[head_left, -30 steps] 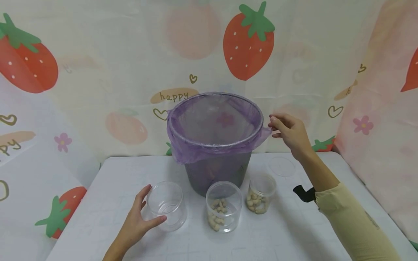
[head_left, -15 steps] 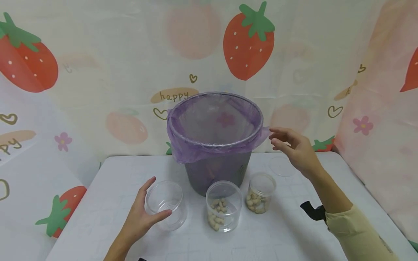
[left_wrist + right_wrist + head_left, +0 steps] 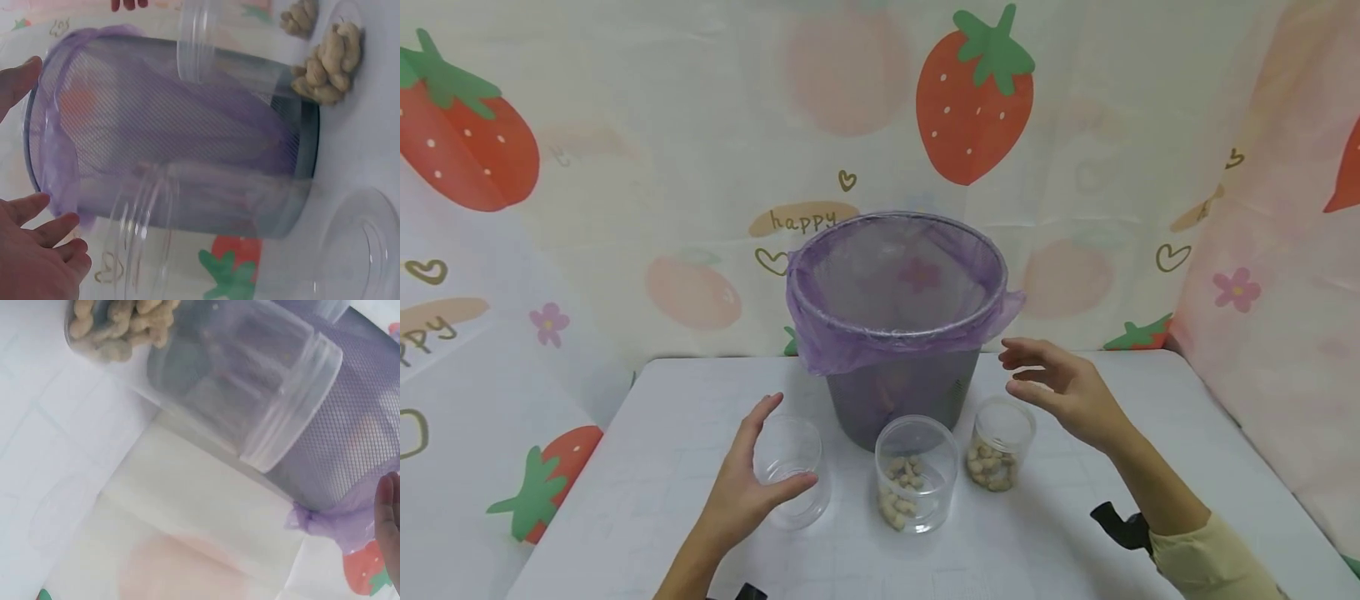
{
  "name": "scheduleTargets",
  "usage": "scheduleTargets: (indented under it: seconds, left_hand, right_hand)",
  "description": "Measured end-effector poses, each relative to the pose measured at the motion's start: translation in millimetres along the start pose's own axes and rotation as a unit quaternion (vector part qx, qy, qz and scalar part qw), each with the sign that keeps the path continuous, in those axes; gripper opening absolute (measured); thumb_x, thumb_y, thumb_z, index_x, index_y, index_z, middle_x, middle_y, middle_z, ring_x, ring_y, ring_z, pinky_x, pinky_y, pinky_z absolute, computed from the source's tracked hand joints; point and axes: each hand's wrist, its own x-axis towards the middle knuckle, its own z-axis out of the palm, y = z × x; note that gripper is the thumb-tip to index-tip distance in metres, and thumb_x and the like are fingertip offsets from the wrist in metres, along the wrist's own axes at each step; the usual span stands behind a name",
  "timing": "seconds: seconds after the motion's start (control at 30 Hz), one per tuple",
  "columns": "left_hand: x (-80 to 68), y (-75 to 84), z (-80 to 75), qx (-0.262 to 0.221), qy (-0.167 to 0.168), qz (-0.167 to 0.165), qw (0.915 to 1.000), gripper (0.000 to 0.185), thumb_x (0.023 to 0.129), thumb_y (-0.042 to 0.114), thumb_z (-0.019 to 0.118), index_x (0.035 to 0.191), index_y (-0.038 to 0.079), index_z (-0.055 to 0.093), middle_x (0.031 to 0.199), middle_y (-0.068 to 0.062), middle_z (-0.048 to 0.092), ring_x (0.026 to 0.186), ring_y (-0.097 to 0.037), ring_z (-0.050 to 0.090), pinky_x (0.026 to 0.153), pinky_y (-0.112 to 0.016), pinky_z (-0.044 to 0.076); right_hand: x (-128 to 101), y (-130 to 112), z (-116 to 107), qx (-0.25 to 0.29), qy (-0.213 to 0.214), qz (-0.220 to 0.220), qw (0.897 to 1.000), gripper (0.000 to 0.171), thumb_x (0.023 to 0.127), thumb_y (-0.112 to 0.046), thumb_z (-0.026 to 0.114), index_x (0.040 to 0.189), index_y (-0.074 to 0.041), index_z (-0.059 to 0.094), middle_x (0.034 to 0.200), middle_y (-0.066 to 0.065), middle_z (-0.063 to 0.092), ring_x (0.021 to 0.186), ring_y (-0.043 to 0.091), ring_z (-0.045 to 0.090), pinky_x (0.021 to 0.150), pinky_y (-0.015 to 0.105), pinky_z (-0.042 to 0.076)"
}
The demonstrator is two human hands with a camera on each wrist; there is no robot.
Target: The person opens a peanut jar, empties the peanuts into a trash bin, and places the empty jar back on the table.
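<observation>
My left hand (image 3: 778,446) cups the left side of an empty clear jar (image 3: 797,500), thumb across its front wall and fingers fairly straight behind the rim. In the left wrist view its fingers (image 3: 44,250) lie beside the jar's rim. My right hand (image 3: 1011,373) hovers open with fingers spread, just above and right of a small jar of peanuts (image 3: 996,467), holding nothing. A wider jar of peanuts (image 3: 916,483) stands between the two. Behind them is a grey mesh bin (image 3: 898,400) lined with a purple bag (image 3: 820,342).
The jars and bin stand on a white table (image 3: 1060,550) against a strawberry-print cloth (image 3: 973,100). The left wrist view shows a clear lid (image 3: 356,244) lying flat on the table. The table's left edge (image 3: 580,475) is close to my left arm.
My right hand has left the bag's edge at the bin's right rim and dropped down-left over the small peanut jar. My left hand has closed in around the empty jar.
</observation>
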Motion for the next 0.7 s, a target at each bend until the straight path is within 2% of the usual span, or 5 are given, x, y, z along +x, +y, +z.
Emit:
scheduleTargets:
  seconds: [0.13,0.2,0.4,0.5,0.7]
  left_hand:
    - [2.0,4.2,6.5,-0.004,-0.008,0.024,0.9997,0.094,0.076,0.019,0.083,0.152,0.025,0.028,0.158,-0.006,0.031,0.147,-0.032,0.024,0.120,-0.026,0.021]
    - [2.8,6.1,9.4,-0.007,-0.014,0.032,0.9994,0.094,0.076,0.019,0.083,0.152,0.025,0.028,0.158,-0.004,0.031,0.146,-0.030,0.026,0.118,-0.019,0.021]
    - [4.0,12.7,20.3,-0.034,-0.043,0.040,0.9977,0.093,0.078,0.018,0.082,0.153,0.021,0.027,0.158,-0.005,0.029,0.146,-0.034,0.027,0.116,-0.046,0.023]
    - [4.9,15.3,27.5,-0.042,-0.056,0.047,0.9964,0.092,0.077,0.018,0.083,0.152,0.018,0.029,0.158,-0.008,0.031,0.145,-0.034,0.030,0.116,-0.042,0.027]
    - [7.0,17.0,43.8,-0.067,-0.081,0.074,0.9917,0.091,0.076,0.016,0.084,0.150,0.013,0.031,0.156,-0.012,0.034,0.144,-0.030,0.032,0.115,-0.028,0.034]
  right_hand:
    - [-5.5,1.8,8.6,0.008,-0.015,-0.023,1.000,0.049,0.085,0.010,0.066,0.131,0.005,0.053,0.118,-0.012,0.062,0.108,0.003,0.060,0.092,0.019,0.052]
    - [-7.8,3.1,12.7,0.012,-0.023,-0.030,0.999,0.051,0.084,0.010,0.067,0.132,0.005,0.052,0.120,-0.011,0.062,0.110,0.003,0.060,0.092,0.020,0.052]
    - [-15.2,7.4,24.2,0.018,-0.049,-0.020,0.998,0.056,0.084,0.007,0.068,0.136,0.003,0.048,0.125,-0.011,0.058,0.115,0.007,0.057,0.095,0.020,0.050]
    - [-18.2,10.0,31.1,0.016,-0.056,-0.009,0.998,0.059,0.083,0.005,0.070,0.138,0.002,0.047,0.126,-0.007,0.057,0.115,0.005,0.056,0.095,0.021,0.050]
    - [-24.6,14.4,47.0,0.016,-0.076,0.009,0.997,0.066,0.083,-0.001,0.073,0.142,0.000,0.044,0.130,0.014,0.055,0.120,0.005,0.053,0.098,0.025,0.050]
